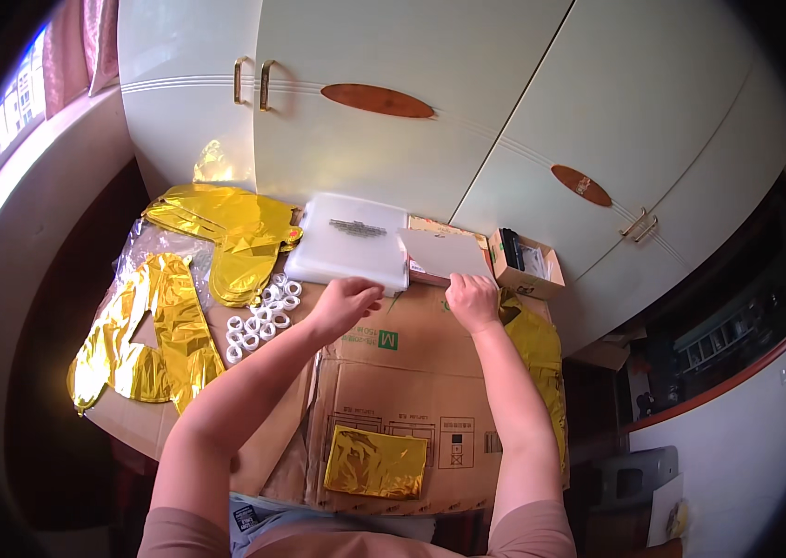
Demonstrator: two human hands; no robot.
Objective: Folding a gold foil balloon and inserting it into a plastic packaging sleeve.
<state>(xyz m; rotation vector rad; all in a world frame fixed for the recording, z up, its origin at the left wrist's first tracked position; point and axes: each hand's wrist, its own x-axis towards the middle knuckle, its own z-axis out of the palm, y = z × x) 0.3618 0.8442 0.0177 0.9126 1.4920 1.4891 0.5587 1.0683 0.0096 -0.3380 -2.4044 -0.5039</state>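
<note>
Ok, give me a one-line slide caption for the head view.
Two hands, left hand and right hand, reach a stack of clear bags amid gold foil balloons.

A stack of clear plastic bags [348, 240] lies flat beside a single tilted bag [444, 253].
</note>
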